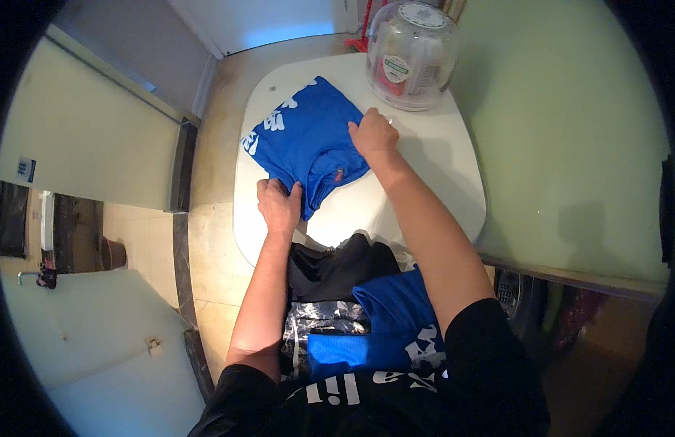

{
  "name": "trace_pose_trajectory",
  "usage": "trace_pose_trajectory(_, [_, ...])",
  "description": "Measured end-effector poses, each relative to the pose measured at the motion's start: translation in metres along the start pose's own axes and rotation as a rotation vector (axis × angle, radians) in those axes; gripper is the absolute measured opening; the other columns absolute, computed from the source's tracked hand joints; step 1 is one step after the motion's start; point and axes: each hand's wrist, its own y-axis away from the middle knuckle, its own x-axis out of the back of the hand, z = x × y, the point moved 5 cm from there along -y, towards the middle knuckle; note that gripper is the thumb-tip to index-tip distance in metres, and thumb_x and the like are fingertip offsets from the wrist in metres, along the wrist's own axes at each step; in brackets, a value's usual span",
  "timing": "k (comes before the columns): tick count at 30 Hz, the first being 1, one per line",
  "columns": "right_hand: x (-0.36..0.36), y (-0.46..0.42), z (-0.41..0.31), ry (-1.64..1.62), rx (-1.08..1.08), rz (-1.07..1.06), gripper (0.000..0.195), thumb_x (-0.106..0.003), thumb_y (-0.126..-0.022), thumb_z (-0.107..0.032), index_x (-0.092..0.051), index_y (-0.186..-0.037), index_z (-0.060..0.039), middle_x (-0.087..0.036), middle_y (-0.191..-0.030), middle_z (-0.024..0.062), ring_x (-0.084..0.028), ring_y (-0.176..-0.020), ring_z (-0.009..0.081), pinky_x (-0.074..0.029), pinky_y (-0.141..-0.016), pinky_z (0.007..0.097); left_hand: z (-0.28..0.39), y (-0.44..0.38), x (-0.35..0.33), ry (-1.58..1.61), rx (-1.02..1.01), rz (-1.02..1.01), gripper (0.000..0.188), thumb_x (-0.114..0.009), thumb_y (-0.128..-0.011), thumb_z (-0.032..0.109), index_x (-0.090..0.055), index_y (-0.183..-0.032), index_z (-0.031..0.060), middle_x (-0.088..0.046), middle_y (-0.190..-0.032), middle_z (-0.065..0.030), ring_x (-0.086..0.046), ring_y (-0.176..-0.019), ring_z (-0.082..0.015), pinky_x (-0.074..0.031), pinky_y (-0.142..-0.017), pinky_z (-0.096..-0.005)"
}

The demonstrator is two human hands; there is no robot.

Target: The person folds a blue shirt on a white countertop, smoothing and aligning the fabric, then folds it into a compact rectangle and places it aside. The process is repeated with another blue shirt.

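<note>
A blue T-shirt (315, 123) with white lettering along its far left edge lies folded in a rough square on the white table (436, 169). Its neckline faces me, and a small tag shows inside the collar. My left hand (279, 203) grips the near left corner, thumb against the cloth beside the collar. At the right edge, my right hand (377, 135) has the fabric between thumb and curled fingers. On my lap are a black cloth (343, 267), a black-and-white patterned garment (326, 314) and another blue garment (397, 306) with white lettering.
A clear plastic jar (416, 60) with a label and packets inside stands at the table's far right. A pale green panel (561, 153) borders the right side. Behind the table is a red long-handled tool (359, 45). Leftward, a doorway shows a bucket (113, 253).
</note>
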Motion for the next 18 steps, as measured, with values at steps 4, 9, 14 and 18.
trace_pose_trajectory(4, [-0.002,0.014,0.004,-0.047,0.007,0.061,0.032,-0.066,-0.087,-0.034,-0.067,-0.098,-0.0037,-0.068,-0.102,0.0202,-0.067,-0.098,0.0352,-0.054,-0.084,0.047,0.001,0.0,0.006,0.534,0.179,-0.017,0.025,-0.072,-0.083,0.02,-0.057,-0.082,-0.0004,-0.058,-0.085,-0.0116,-0.055,-0.073,-0.0223,-0.047,-0.067,-0.0359])
trace_pose_trajectory(9, [0.005,0.025,0.001,-0.239,-0.131,-0.163,0.038,-0.066,-0.087,-0.034,-0.067,-0.106,-0.0013,-0.068,-0.106,0.0229,-0.067,-0.099,0.0345,-0.053,-0.087,0.0457,-0.026,-0.005,0.002,1.142,0.504,-0.154,0.02,-0.065,-0.09,0.017,-0.058,-0.094,-0.0016,-0.064,-0.088,-0.0111,-0.062,-0.076,-0.0183,-0.052,-0.07,-0.0299])
trace_pose_trajectory(14, [-0.033,0.043,0.01,-1.351,-0.436,-0.723,0.031,-0.073,-0.085,-0.028,-0.069,-0.1,-0.0016,-0.07,-0.096,0.0107,-0.068,-0.084,0.0186,-0.055,-0.069,0.0344,-0.044,-0.015,0.006,1.179,0.603,-0.494,0.024,-0.059,-0.094,0.016,-0.058,-0.11,-0.0017,-0.067,-0.095,-0.0137,-0.067,-0.076,-0.0218,-0.053,-0.054,-0.0257])
trace_pose_trajectory(18, [0.042,0.086,0.007,-1.626,-0.365,-0.534,0.024,-0.068,-0.089,-0.021,-0.066,-0.101,-0.0007,-0.07,-0.091,0.0095,-0.068,-0.073,0.0174,-0.055,-0.06,0.0323,-0.011,-0.029,0.063,1.233,0.561,-0.454,0.026,-0.063,-0.093,0.018,-0.06,-0.112,0.0018,-0.068,-0.099,-0.0106,-0.067,-0.082,-0.0192,-0.054,-0.063,-0.0243])
